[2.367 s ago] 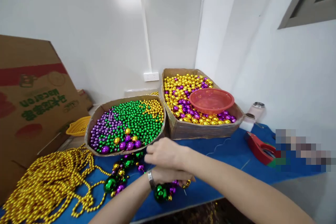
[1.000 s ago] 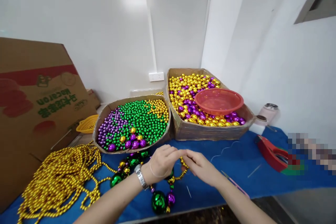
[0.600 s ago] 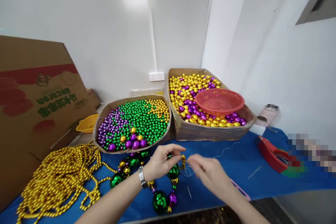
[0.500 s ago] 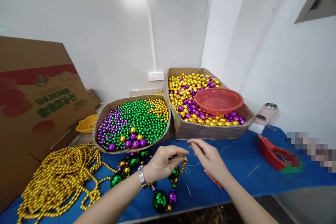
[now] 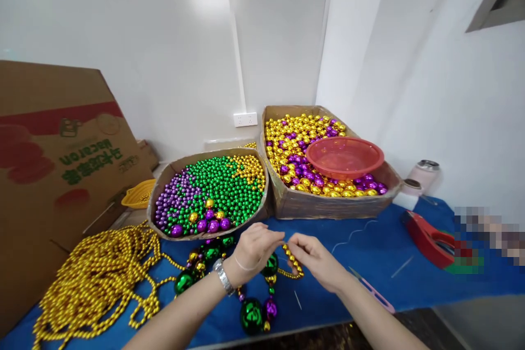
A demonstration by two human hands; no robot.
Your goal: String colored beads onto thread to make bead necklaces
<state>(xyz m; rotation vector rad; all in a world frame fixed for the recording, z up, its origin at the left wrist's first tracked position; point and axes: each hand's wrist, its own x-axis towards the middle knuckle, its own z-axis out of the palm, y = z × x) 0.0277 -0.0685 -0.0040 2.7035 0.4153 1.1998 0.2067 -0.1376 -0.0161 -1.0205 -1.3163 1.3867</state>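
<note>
Fingertips (image 5: 280, 236) almost met above a gold bead strand (image 5: 302, 272)

Clock directions were taken from the spot between the hands. The left forearm (image 5: 176, 311) reached in from eight o'clock, a metal band (image 5: 223, 277) around its wrist. The left hand (image 5: 256, 249) lay back upward, fingers stretched toward three o'clock, thumb tucked under them; a pale thread (image 5: 246, 268) crossed it near the wrist. The right forearm (image 5: 373, 314) slanted in from four o'clock, and the right hand (image 5: 315, 261) pointed toward ten o'clock, fingers bent, thumb near the forefinger. Each grip had its tips close together; whether either was clamped on thread, the view could not tell. The gold bead strand curved down at five o'clock, by the right hand. At seven o'clock a large green ball (image 5: 251, 315) touched a purple ball (image 5: 270, 309) on the blue-covered counter (image 5: 324, 311). Scissors (image 5: 375, 292) lay at four o'clock, beside the right forearm.
</note>
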